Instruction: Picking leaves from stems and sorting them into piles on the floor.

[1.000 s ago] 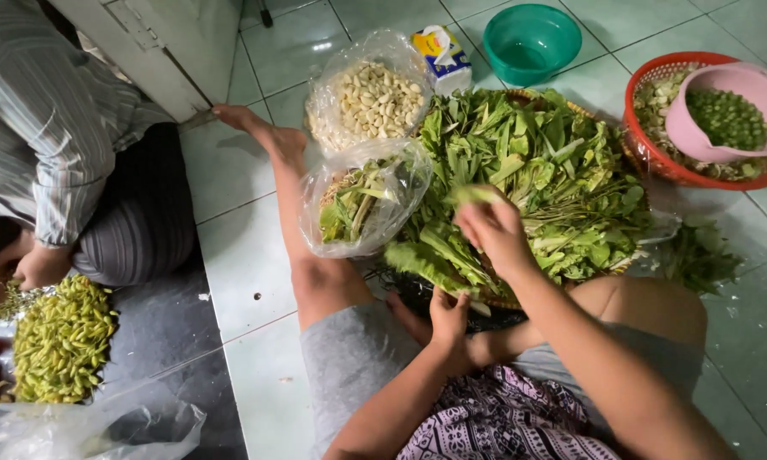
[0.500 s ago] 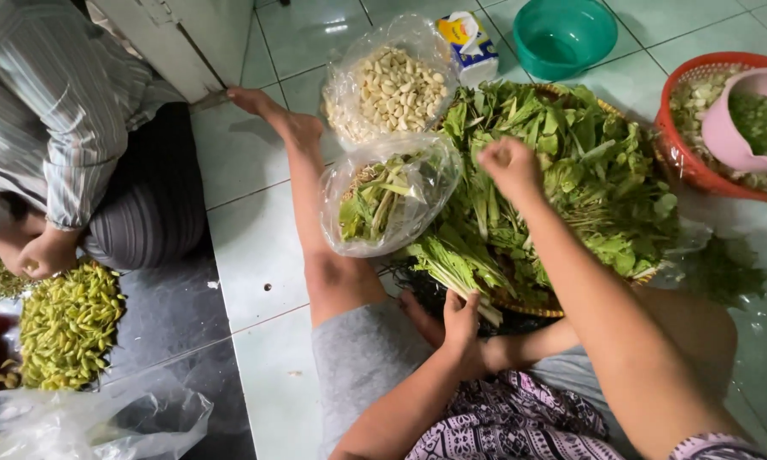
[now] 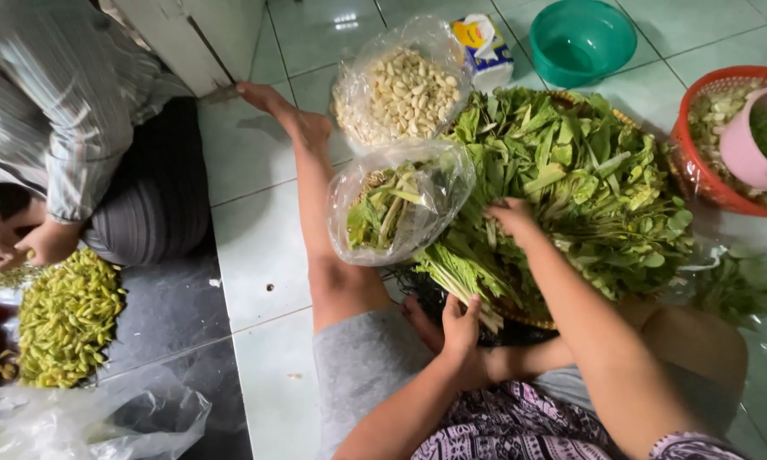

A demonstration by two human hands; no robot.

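— On the tiled floor [image 3: 256,255], seen from the head camera, what do we have under our hands?

— We have a big heap of leafy greens [image 3: 571,179] piled on a woven tray [image 3: 528,319] set against our legs. Our right hand [image 3: 513,217] lies on top of the heap near its middle, fingers curled into the leaves; whether it pinches a stem we cannot tell.

— And our left hand [image 3: 462,328]?

— It sits at the near edge of the tray, thumb and fingers closed on the pale stem ends of a bunch of those greens.

— What lies around the heap?

— Just left of it, touching the leaves, we see a clear bag of trimmed greens [image 3: 396,209]. Behind that stands a clear bag of pale beans [image 3: 400,94], with a small carton [image 3: 486,51] and a teal bowl [image 3: 581,41] further back. At the right edge, a red basket [image 3: 694,170] holds a pink bowl [image 3: 746,149].

— Anyone beside us?

— Far left, another person in a striped shirt [image 3: 51,94] sits by a pile of yellow-green pods [image 3: 64,319], their hands low at the frame edge.
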